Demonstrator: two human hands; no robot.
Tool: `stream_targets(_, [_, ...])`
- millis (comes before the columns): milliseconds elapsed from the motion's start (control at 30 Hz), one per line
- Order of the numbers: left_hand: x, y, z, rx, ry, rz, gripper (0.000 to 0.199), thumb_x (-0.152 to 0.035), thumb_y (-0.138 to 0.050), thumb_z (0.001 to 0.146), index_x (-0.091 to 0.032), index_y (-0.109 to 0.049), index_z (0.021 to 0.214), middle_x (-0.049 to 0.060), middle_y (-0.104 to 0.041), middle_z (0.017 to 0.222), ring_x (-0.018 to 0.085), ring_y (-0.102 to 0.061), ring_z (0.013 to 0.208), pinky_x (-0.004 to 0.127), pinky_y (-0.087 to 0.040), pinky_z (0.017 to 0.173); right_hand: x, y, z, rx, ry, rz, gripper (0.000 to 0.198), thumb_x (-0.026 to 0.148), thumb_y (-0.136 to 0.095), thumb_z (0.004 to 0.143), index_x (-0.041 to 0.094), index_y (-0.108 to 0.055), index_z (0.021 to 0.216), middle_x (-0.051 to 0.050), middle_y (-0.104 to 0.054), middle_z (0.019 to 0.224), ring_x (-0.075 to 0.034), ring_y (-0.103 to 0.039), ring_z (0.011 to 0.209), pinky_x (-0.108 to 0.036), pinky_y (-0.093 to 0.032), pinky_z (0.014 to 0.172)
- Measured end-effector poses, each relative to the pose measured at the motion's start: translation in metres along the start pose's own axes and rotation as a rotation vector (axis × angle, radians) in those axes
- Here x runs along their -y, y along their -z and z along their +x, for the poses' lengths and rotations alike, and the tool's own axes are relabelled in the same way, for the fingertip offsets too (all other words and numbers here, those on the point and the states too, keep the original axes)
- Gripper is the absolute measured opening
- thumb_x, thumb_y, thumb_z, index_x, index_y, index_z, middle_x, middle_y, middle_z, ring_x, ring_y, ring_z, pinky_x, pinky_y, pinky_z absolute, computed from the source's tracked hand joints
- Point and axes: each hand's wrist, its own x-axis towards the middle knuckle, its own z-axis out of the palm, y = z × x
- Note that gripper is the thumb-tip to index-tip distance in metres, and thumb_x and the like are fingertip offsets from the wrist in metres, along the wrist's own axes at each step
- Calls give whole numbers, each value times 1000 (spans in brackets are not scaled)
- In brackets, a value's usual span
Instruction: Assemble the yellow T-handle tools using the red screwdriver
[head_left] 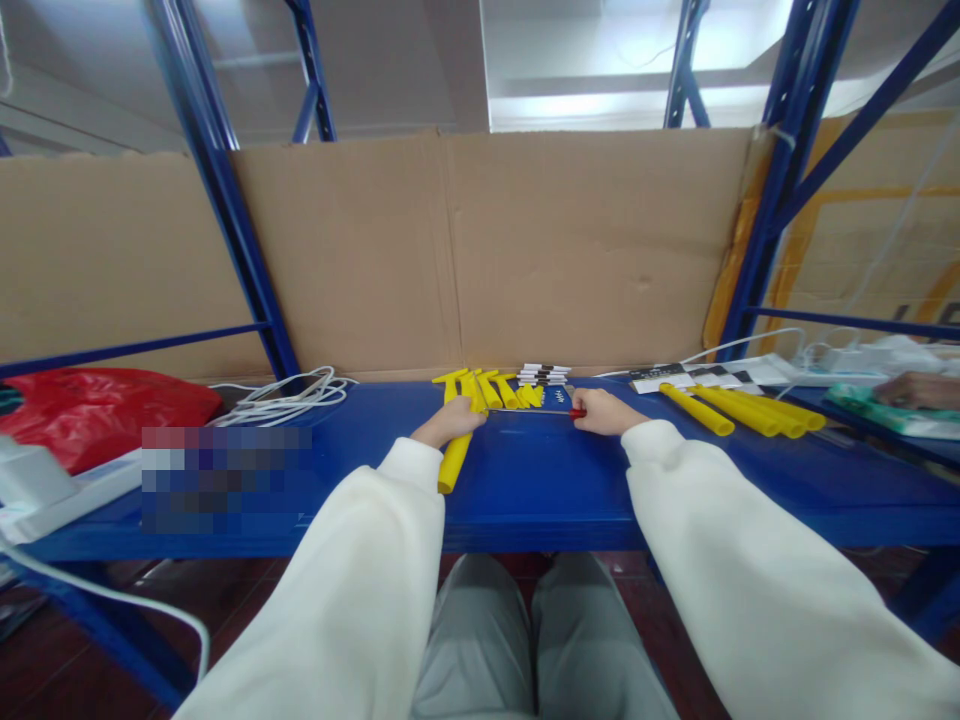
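Observation:
My left hand (452, 422) is closed around a yellow tube (451, 468), whose open end points toward me over the blue table. In my right hand (604, 411) is the red handle of a screwdriver (534, 411). Its thin shaft runs left to the upper part of the yellow tube; whether the tip touches a screw is too small to tell. Just beyond my hands lie several yellow T-shaped pieces (507, 391) and a pile of small yellow parts (529, 397). Behind them is a stack of black-and-white pieces (544, 375), with tiny light-coloured bits (559, 396) close by.
Several yellow tubes (750, 412) lie at right beside black-and-white checked strips (701, 378). Another person's hand (916, 390) rests on a green packet (870, 408). White cable (289, 398), a red bag (112, 405) and a power strip (82, 495) are at left. Cardboard (525, 250) stands behind.

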Motion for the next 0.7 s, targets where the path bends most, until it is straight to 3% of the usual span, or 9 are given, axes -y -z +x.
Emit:
stream_targets(267, [0, 1, -2, -4, -24, -13, 13, -9, -54, 73, -13, -66, 75, 5, -65, 61, 21, -67, 67, 24, -48, 57, 7, 7, -4, 15, -18, -48, 20, 20, -57, 77, 21, -68, 94, -8, -73, 108, -28, -65, 104, -35, -43, 83])
stream_targets(400, [-1, 2, -3, 1, -20, -16, 13, -10, -54, 73, -15, -66, 75, 3, -63, 57, 20, -67, 68, 22, -48, 55, 6, 6, -3, -3, -13, -54, 12, 19, -61, 73, 20, -65, 84, -8, -73, 101, -26, -65, 97, -32, -43, 79])
stream_targets(567, [-3, 2, -5, 15, -26, -13, 18, -9, -52, 74, -13, -68, 81, 4, -66, 62, 20, -68, 72, 21, -49, 58, 2, 2, -1, -15, -25, 12, 17, 14, -61, 72, 19, -61, 87, -6, -72, 89, -19, -65, 81, -25, -41, 66])
stream_targets(700, [-3, 2, -5, 17, -33, 17, 22, -10, -52, 74, -10, -69, 87, 7, -70, 72, 21, -69, 72, 24, -51, 61, 3, 2, -1, -19, -31, 9, 21, 16, -60, 73, 21, -62, 93, -6, -73, 94, -21, -66, 86, -26, -42, 69])
